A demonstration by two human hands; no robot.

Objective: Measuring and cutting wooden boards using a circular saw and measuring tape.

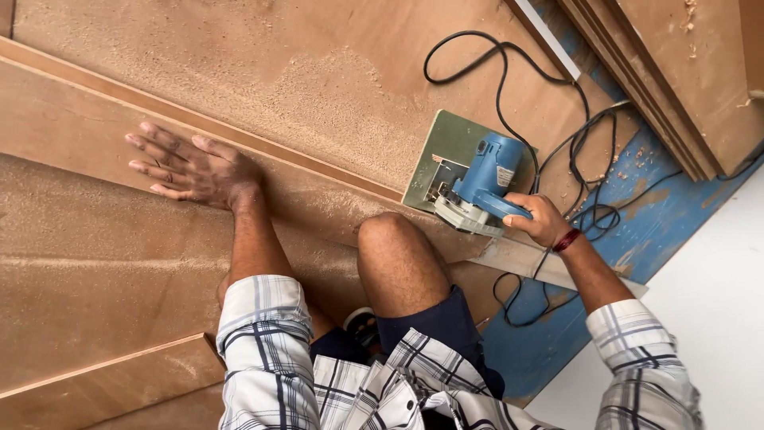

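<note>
Right hand (541,219) grips the handle of the blue circular saw (481,185), fingers curled tight round the grip. The saw sits on its green base plate (446,143) at the right end of the plywood sheet (95,255), just beside the bare knee (394,239). Left hand (191,167) lies flat on the sheet well to the left of the saw, fingers spread, palm down, touching a thin wood strip (239,135) that runs diagonally across the boards. Sawdust (334,87) is thick on the far board and the near sheet. The black power cord (557,143) loops in loose coils far and right of the saw, and more of it trails near the wrist over the blue floor (637,231).

Risks, as judged: the knee is very close to the saw, so a kickback or slip could catch the leg. The slack cord could snag or stray under the base plate. Dust could let the bracing palm slide, shifting the sheet. Whether the blade is turning cannot be told.
</note>
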